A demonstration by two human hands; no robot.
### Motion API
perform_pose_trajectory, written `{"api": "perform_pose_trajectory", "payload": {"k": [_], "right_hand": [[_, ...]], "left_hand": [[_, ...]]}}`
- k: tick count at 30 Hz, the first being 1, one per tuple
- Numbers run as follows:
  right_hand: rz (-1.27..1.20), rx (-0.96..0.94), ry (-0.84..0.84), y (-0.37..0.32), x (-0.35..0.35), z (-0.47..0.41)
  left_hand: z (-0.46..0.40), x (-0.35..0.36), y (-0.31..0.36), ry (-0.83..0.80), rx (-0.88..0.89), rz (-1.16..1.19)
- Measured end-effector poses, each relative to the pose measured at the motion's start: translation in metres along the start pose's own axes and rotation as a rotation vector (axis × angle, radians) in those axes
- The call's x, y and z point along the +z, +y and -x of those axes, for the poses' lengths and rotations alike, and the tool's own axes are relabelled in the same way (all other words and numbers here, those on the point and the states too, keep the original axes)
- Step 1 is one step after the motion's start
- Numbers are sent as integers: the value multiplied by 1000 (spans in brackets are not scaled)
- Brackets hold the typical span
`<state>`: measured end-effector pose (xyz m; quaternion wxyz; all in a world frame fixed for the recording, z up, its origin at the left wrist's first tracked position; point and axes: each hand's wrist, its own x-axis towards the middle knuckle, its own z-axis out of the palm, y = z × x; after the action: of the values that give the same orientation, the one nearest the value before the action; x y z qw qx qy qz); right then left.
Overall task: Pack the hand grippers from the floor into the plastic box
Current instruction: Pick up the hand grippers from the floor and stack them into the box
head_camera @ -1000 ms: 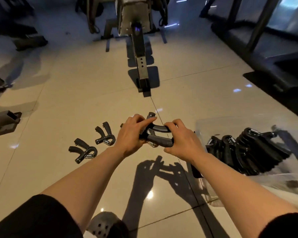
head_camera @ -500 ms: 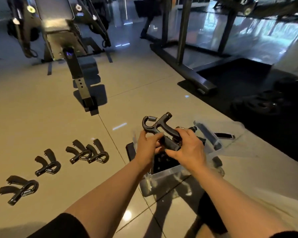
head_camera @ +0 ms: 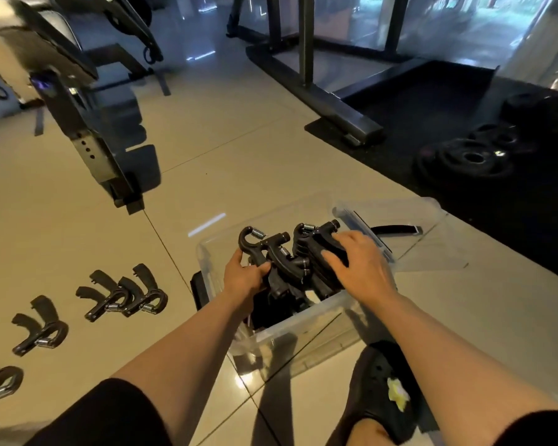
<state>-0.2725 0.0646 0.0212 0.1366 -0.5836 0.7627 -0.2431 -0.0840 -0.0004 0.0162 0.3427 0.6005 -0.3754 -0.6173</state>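
Nearest the camera, a black shoe [head_camera: 380, 394] is seen on the tiled floor [head_camera: 239, 149], just beside the near corner of the plastic box [head_camera: 290, 329]. Over the box, a hand gripper [head_camera: 271, 252] is held by the left hand [head_camera: 244, 278], fingers curled round its lower handle; its spring end is tilted up and away, its long axis running from near-right to far-left. The row of grippers [head_camera: 316, 252] already standing in the box is pressed by the right hand [head_camera: 361, 268], fingers fairly straight and spread over the handles, nothing enclosed.

The held gripper lies just left of the packed row, touching or nearly so; which cannot be told. The slot for it is judged to be the gap at the left end of the row, nearer the left hand, so a short lowering with the handles downward seems called for.

Further left, four loose grippers [head_camera: 123, 294] are left on the floor, well apart from the box; the nearest is cut off by the frame edge.

The box bottom is hidden by hands and grippers. The clear lid [head_camera: 409, 220] beyond is hard to outline. Farther off, weight plates [head_camera: 471, 156] are dimly made out.
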Motion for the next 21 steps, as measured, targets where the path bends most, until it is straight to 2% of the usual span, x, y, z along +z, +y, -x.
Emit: {"api": "perform_pose_trajectory", "payload": {"k": [5, 13, 17, 21], "right_hand": [[52, -2, -1, 10, 4, -15], [184, -29, -58, 16, 15, -27], [230, -11, -57, 17, 18, -27], [214, 15, -53, 17, 18, -27]], "left_hand": [[-20, 12, -13, -11, -78, -86], [-35, 18, -28, 100, 40, -437], [-31, 17, -39, 78, 3, -426], [-28, 20, -47, 104, 17, -511]]}}
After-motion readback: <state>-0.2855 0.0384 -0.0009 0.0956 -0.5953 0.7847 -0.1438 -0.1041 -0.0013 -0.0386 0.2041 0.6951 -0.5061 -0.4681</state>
